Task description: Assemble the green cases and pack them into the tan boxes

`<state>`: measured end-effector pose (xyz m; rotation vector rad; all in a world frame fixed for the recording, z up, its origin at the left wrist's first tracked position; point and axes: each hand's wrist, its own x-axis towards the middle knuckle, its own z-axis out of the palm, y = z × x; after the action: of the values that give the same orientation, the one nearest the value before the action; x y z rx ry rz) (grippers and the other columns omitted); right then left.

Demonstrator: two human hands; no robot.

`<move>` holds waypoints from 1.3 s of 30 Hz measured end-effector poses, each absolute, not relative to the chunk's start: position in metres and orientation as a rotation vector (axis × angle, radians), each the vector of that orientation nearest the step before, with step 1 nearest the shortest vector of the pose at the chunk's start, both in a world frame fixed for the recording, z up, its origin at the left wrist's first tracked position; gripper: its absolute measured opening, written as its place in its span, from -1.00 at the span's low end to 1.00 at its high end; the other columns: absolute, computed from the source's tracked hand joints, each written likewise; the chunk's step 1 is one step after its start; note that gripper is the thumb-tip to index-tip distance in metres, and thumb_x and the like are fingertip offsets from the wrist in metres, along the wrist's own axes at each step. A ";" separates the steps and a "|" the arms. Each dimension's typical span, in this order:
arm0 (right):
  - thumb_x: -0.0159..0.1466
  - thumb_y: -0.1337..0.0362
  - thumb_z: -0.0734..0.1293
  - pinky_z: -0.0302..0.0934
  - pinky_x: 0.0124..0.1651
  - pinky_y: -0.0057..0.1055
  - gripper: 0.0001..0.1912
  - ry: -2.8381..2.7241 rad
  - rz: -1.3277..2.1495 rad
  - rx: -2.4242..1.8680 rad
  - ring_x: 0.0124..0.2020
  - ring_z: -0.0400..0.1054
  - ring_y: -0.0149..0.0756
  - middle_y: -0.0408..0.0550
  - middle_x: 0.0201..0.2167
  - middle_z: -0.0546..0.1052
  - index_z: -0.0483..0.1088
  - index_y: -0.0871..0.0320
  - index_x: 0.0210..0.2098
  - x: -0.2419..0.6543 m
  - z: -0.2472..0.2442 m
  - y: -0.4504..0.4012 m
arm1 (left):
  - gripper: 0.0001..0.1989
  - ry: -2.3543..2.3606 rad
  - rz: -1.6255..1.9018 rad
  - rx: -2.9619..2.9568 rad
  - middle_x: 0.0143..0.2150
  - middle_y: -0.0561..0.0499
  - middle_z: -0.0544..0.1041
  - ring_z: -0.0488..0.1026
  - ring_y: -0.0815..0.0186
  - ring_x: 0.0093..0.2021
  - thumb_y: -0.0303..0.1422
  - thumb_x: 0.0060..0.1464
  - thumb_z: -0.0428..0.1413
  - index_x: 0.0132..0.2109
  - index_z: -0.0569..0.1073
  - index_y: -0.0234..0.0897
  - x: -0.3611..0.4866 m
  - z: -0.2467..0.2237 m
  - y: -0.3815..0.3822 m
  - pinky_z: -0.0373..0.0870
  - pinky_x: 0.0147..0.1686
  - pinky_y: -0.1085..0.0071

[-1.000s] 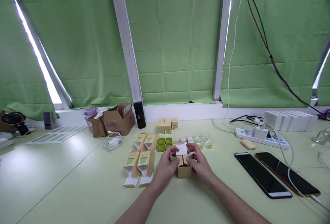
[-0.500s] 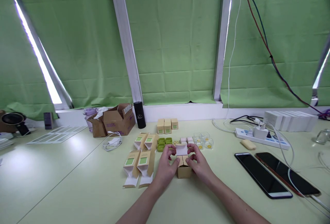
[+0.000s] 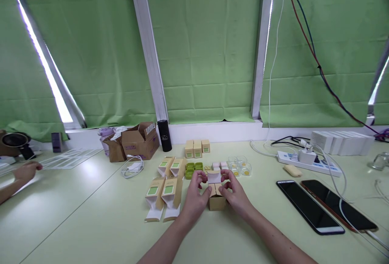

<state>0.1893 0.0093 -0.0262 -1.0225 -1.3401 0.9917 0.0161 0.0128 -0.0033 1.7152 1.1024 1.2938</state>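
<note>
A small brown cardboard box (image 3: 217, 203) stands on the table in front of me, its white-lined lid flap raised at the far side and two side flaps folded inward. My left hand (image 3: 197, 193) grips its left side, thumb on the near flap. From the right, my right hand (image 3: 235, 191) holds the same box, thumb on the other flap. Left of my hands lie several open brown boxes with green labels (image 3: 168, 189). Just beyond my fingers are green square containers (image 3: 190, 173), small white pieces (image 3: 216, 165) and clear round containers (image 3: 242, 165).
Three closed brown boxes (image 3: 197, 149) stand farther back. A black bottle (image 3: 164, 135) and a larger carton (image 3: 140, 142) are at back left. Two phones (image 3: 310, 206), a power strip (image 3: 326, 168) and loose cables lie right. Another person's hand (image 3: 27, 171) reaches in at far left.
Another person's hand and forearm have come into view at the far left. My two hands and the box have hardly moved.
</note>
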 end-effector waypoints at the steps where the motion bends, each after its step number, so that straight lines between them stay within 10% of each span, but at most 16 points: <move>1: 0.15 0.19 0.39 0.23 -0.39 -0.40 -0.53 -1.339 0.990 -1.025 -0.34 0.30 -0.30 -0.09 -0.15 0.35 0.31 0.03 0.05 0.190 -0.027 0.010 | -0.65 1.098 1.285 1.703 -0.13 -0.02 0.58 0.48 0.15 -0.03 -0.39 0.06 0.18 0.00 0.30 -0.15 0.016 -0.002 0.012 0.27 -0.08 0.28; 39: 0.26 0.40 0.32 0.08 -0.36 -0.31 -0.89 -1.784 0.265 -0.847 -0.41 0.26 -0.20 -0.11 -0.44 0.40 0.38 0.03 -0.33 0.201 -0.005 -0.010 | -0.94 1.093 1.272 1.851 -0.11 -0.07 0.54 0.45 0.12 -0.02 -0.42 0.12 0.09 -0.23 0.44 -0.20 0.011 0.000 0.009 0.31 -0.02 0.25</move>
<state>0.2015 -0.0095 -0.0055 -0.8473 -1.7837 0.2649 0.0110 0.0092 0.0005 1.8508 1.0935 1.2719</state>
